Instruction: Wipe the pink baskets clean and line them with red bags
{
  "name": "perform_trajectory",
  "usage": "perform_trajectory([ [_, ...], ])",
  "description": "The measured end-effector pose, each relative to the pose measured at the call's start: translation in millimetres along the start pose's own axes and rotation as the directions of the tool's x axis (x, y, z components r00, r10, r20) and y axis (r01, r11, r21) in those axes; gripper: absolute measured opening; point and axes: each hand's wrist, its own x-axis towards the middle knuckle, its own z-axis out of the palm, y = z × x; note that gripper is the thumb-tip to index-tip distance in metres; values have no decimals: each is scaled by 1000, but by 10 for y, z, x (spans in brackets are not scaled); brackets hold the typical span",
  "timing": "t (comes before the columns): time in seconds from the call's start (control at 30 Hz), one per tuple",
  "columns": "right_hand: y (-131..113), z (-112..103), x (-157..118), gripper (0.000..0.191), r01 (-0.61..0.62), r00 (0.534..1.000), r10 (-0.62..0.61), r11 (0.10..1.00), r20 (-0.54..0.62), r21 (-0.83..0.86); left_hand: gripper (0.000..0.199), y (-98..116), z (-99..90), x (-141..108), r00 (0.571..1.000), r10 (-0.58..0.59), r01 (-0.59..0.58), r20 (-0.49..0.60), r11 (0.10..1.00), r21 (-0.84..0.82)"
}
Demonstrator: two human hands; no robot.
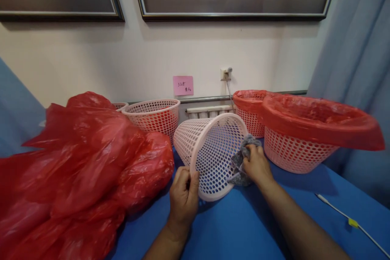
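A pale pink perforated plastic basket [192, 132] is tipped on its side over the blue table, its round mouth facing me. My left hand [184, 195] is closed around the near left part of its rim, thumb on the inner side. Bunched in my right hand [257, 164] is a grey cloth [240, 162], pressed against the right side of the rim. Part of the cloth hangs just inside the mouth. The fingertips of my right hand are partly hidden by the cloth.
Crumpled red plastic bags [85, 170] heap up on the left. Behind them stands another pink basket [152, 115]. Two baskets lined with red bags, a small one [248, 115] and a large one [300, 150], are at right. A white cable [338, 212] lies on the blue tabletop [225, 231].
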Motion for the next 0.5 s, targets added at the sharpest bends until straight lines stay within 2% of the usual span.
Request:
perform_trajectory([
  [0.1,-119,81,-120,39,93,975,-97,995,201,29,24,4,-6,0,1000,-15,15,0,1000,-11],
  [0.17,-244,140,-261,37,176,923,-199,979,329,100,25,8,-5,-7,999,-32,32,1,999,-20],
  [0.23,-395,185,-455,37,261,853,-358,923,380,284,30,6,0,-15,998,-56,56,3,998,-33],
  [0.27,-477,199,-566,37,297,832,-441,866,336,402,33,2,2,-17,998,-70,71,5,997,-44],
  [0.3,-560,206,-678,38,338,825,-511,788,242,514,36,-3,1,-18,996,-87,88,6,994,-59],
  [0.37,-724,202,-878,42,468,810,-585,613,-32,637,40,-11,-9,-11,992,-123,123,8,987,-99],
  [0.43,-879,178,-997,49,635,729,-630,475,-268,609,43,-8,-34,3,989,-146,144,0,979,-143],
  [0.5,-1021,136,-988,53,764,618,-678,396,-399,510,49,6,-64,20,990,-138,134,-14,975,-175],
])
